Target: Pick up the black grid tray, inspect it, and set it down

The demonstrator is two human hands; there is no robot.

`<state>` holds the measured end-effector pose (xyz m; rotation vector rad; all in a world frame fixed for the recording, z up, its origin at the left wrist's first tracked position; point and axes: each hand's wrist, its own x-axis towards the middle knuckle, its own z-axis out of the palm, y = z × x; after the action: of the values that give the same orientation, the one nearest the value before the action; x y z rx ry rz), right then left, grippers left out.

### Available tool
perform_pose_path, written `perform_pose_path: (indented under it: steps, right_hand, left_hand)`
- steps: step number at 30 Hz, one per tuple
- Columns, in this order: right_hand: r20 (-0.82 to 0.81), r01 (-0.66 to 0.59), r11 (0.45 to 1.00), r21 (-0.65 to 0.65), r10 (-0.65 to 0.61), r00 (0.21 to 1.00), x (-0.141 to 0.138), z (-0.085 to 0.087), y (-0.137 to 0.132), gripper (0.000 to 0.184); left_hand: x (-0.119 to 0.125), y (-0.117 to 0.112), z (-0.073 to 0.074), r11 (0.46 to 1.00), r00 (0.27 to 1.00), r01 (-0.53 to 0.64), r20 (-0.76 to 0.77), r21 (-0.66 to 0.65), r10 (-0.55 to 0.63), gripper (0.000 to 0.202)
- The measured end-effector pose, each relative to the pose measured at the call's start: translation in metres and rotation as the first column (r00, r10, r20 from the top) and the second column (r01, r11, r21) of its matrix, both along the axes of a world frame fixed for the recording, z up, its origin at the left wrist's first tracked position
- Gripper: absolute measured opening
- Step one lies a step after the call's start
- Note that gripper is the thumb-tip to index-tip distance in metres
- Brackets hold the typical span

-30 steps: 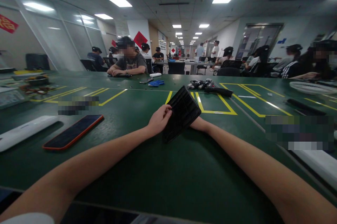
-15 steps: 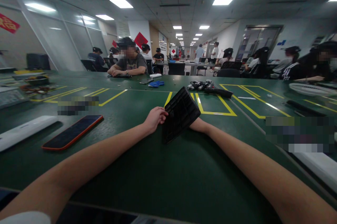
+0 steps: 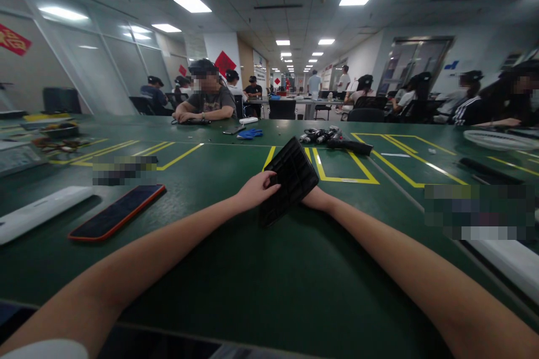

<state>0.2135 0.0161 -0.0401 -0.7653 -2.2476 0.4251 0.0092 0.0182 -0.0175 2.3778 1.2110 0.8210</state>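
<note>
A black rectangular panel (image 3: 295, 173), its face divided into a grid, tilts at the middle of a green worktop (image 3: 269, 286) marked with yellow tape (image 3: 349, 181). People (image 3: 214, 101) sit past the far edge. My left hand (image 3: 256, 189), fingers bent, touches the panel's left side, grip uncertain; my right hand (image 3: 319, 199), fingers hidden, holds its lower right side from behind.

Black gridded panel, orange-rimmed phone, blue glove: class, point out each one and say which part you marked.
Black gridded panel (image 3: 292, 179): head view, middle of its gridded face.
Orange-rimmed phone (image 3: 118, 213): head view, middle of its dark screen.
Blue glove (image 3: 251, 134): head view, middle of its crumpled fabric.
</note>
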Motion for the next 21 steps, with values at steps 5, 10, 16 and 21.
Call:
perform_pose_path:
  steps: [5, 10, 16, 21]
  right_hand:
    - [-0.001, 0.182, 0.983, 0.018, -0.182, 0.983, 0.011, 0.000, 0.013, 0.041]
    - [0.129, 0.696, 0.718, -0.013, -0.689, 0.714, 0.064, 0.012, 0.029, 0.059]
    - [0.271, 0.906, 0.421, -0.046, -0.868, 0.417, 0.116, 0.010, 0.037, 0.046]
    - [0.279, 0.931, 0.362, 0.049, -0.900, 0.335, 0.113, 0.009, 0.036, 0.046]
  left_hand:
    - [-0.005, 0.015, 0.005, 0.960, 0.966, -0.208, -0.116, 0.188, 0.232, 0.043]
    - [-0.055, 0.069, 0.024, 0.793, 0.779, -0.588, -0.151, 0.162, 0.609, 0.046]
    - [-0.120, 0.117, 0.039, 0.552, 0.502, -0.832, -0.344, 0.060, 0.793, 0.052]
    - [-0.122, 0.117, 0.042, 0.574, 0.508, -0.804, -0.319, 0.157, 0.800, 0.041]
